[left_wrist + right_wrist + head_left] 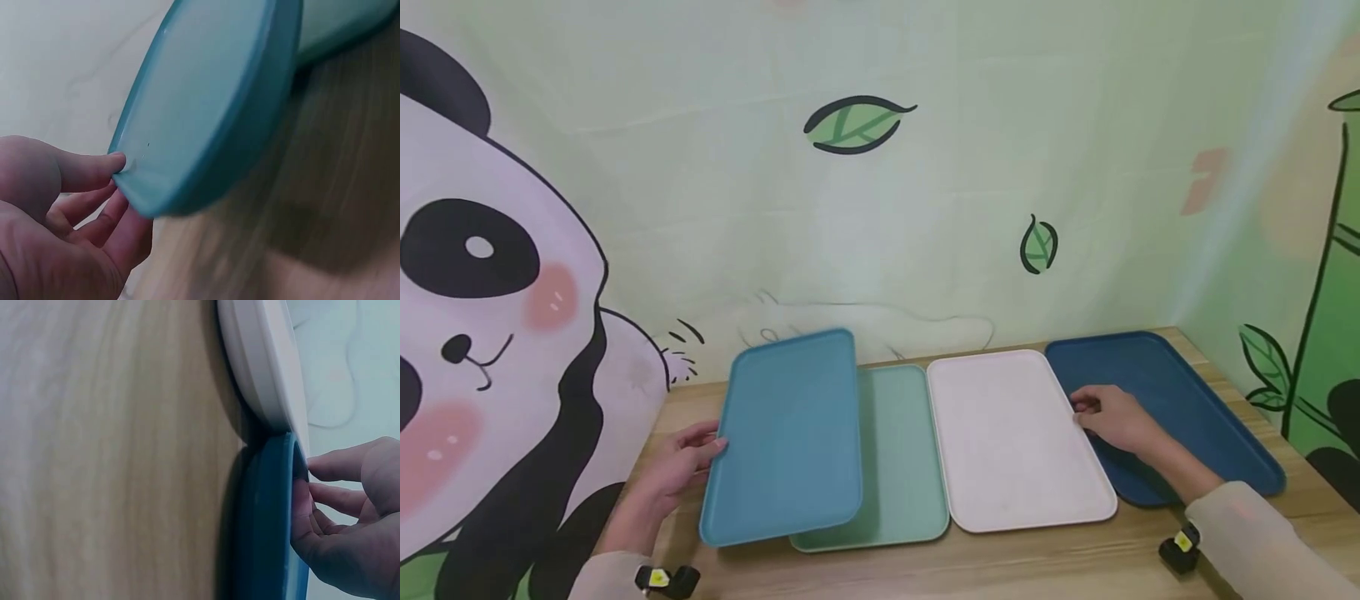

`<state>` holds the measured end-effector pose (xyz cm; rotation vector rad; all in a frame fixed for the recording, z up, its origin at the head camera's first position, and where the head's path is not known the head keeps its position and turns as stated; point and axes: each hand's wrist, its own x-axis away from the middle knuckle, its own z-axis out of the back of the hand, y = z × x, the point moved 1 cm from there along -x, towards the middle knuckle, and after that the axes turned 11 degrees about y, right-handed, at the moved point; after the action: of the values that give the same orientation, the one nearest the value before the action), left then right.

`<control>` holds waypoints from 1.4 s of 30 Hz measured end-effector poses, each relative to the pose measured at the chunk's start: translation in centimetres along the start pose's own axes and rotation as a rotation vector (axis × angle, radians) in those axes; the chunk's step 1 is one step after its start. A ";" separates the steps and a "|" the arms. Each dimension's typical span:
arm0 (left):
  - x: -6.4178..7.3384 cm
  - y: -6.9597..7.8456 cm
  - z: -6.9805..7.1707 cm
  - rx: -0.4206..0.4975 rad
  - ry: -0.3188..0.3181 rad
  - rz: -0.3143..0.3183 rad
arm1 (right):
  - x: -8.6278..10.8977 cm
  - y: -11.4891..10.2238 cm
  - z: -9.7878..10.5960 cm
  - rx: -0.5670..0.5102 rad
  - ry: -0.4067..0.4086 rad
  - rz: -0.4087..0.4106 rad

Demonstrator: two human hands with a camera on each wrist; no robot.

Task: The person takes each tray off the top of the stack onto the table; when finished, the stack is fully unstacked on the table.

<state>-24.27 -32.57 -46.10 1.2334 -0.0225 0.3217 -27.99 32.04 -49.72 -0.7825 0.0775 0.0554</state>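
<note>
My left hand pinches the left edge of a light blue tray, thumb on top and fingers beneath, as the left wrist view also shows. That tray is raised and tilted, overlapping a pale green tray that lies on the table. To the right lies a white tray; its right edge laps over the left side of a dark blue tray. My right hand holds the white tray's right edge between thumb and fingers, above the dark blue tray. In the right wrist view the fingertips are partly hidden behind the dark blue rim.
The trays stand side by side on a wood-grain table. A wall cloth printed with a panda and leaves rises right behind the table's back edge. Each wrist carries a small black camera.
</note>
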 end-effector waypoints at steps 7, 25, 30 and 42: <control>-0.7 -2.3 3.5 -0.151 0.094 0.034 | 0.1 -0.2 0.2 -0.011 -0.005 -0.010; -1.6 -4.1 7.8 -0.352 0.169 0.127 | -0.2 0.2 -0.1 -0.001 -0.001 -0.015; -1.9 -4.3 7.9 -0.378 0.201 0.155 | -0.1 0.2 -0.1 -0.013 -0.004 -0.011; -2.0 -4.8 6.4 -0.449 0.333 0.069 | 0.0 0.2 -0.1 -0.021 -0.006 -0.004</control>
<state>-24.00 -40.42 -48.76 0.7255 0.1428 0.5467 -28.01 32.12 -49.89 -0.8037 0.0698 0.0544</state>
